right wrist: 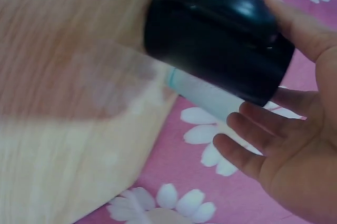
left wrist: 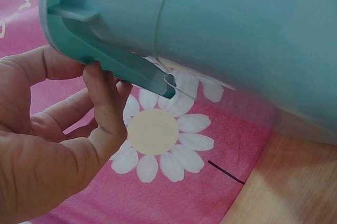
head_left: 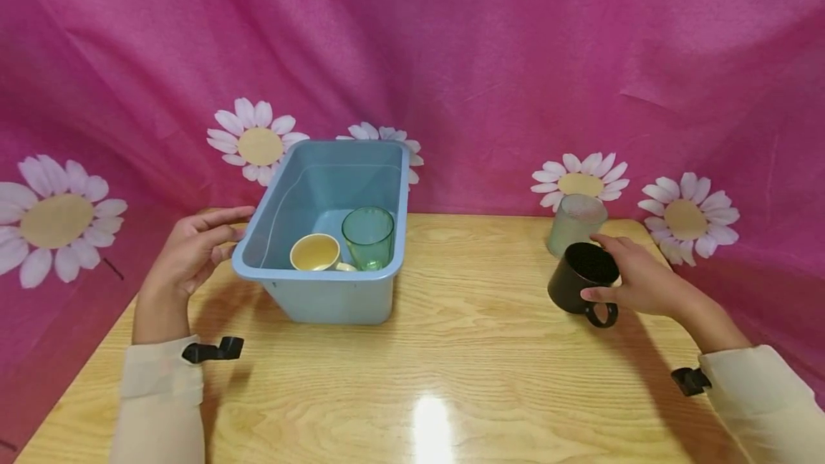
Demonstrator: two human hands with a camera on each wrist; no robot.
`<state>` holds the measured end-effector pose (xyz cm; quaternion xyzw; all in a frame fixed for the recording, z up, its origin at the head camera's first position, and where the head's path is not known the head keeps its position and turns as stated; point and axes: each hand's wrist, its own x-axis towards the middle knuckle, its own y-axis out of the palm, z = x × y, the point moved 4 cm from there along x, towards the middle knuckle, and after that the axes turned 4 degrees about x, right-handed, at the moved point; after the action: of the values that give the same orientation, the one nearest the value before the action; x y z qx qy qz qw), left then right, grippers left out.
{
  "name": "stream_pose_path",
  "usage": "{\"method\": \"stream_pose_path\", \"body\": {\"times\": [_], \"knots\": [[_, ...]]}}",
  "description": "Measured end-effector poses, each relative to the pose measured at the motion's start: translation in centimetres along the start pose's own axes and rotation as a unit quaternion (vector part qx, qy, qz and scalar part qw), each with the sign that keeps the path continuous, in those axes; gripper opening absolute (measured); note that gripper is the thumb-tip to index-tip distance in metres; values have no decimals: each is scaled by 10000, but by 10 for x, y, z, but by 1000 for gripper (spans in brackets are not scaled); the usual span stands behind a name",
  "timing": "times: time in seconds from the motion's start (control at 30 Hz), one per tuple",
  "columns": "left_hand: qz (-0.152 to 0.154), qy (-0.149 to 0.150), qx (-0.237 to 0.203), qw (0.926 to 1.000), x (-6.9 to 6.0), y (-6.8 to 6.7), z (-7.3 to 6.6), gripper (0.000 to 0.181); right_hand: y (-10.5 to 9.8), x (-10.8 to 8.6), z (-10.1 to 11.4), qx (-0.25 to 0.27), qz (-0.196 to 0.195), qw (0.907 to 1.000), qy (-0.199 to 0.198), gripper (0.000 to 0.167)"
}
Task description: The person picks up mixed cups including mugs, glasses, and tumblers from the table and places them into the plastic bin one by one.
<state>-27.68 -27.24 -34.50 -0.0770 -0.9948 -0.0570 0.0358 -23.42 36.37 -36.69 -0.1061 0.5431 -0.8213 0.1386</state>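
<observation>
My right hand (head_left: 638, 278) is at a black mug (head_left: 570, 285), thumb on the near side above its handle and a finger at the far side of the rim. In the right wrist view the thumb and fingers of this hand (right wrist: 300, 124) span the end of the mug (right wrist: 216, 34). Whether the mug touches the table is unclear. My left hand (head_left: 193, 249) touches the left rim of a blue bin (head_left: 329, 296); in the left wrist view, bent fingers of the hand (left wrist: 63, 124) meet the rim (left wrist: 118, 71). A yellow cup (head_left: 316, 253) and a green glass (head_left: 369, 235) stand inside.
A frosted glass (head_left: 576, 224) stands just behind the black mug, near the back edge of the wooden table (head_left: 477, 349). A pink cloth (head_left: 477, 77) with white flowers hangs behind and beside the table.
</observation>
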Motion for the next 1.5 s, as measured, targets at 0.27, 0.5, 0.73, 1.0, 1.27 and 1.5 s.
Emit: {"method": "stream_pose_path", "body": {"times": [0.27, 0.5, 0.73, 1.0, 1.27, 1.5], "knots": [[34, 4, -39, 10000, 0, 0, 0, 30, 4, -2, -9, 369, -239, 9989, -141, 96], [-36, -65, 40, 10000, 0, -1, 0, 31, 6, 0, -12, 419, -460, 9981, -50, 93], [-20, -30, -23, 10000, 0, 0, 0, 30, 8, 1, -17, 535, -791, 9952, -218, 80], [-51, -35, -17, 10000, 1, 0, -1, 31, 7, 6, -17, 512, -999, 9926, -471, 80], [-15, -34, -46, 10000, 0, -1, 0, 30, 1, 11, -7, 291, -1092, 9903, -811, 84], [-37, -38, -25, 10000, 1, 0, 0, 31, -16, 24, 16, -93, -1419, 9788, -1474, 85]]}}
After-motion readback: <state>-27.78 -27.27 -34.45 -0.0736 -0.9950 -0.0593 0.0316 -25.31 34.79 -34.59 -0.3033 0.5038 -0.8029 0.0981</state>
